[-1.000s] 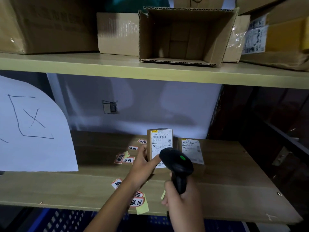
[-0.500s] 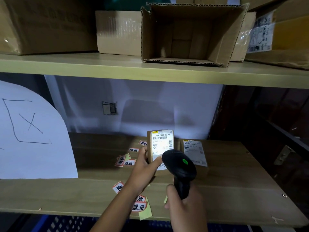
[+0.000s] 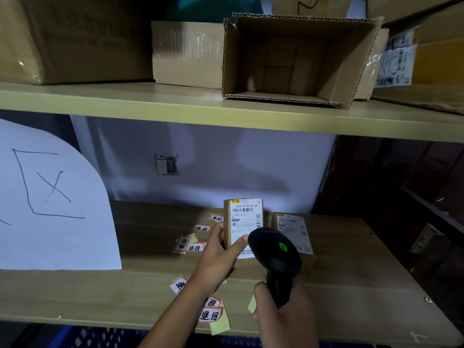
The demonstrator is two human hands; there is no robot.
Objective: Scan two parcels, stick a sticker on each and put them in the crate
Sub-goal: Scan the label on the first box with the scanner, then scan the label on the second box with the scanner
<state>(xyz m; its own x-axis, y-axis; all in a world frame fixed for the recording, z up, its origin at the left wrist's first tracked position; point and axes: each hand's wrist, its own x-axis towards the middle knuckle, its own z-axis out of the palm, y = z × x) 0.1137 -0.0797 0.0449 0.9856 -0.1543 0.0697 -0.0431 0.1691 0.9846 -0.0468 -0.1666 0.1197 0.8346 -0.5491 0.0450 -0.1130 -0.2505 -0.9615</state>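
Above the shelf (image 3: 351, 285), your left hand (image 3: 221, 254) gripped the upright parcel (image 3: 242, 222), its thumb risking covering the label; your right hand (image 3: 281, 320) held the scanner (image 3: 275, 254).

Dim wooden shelving (image 3: 226, 109) stands against a pale wall (image 3: 226, 167) bearing a small socket (image 3: 166, 164).
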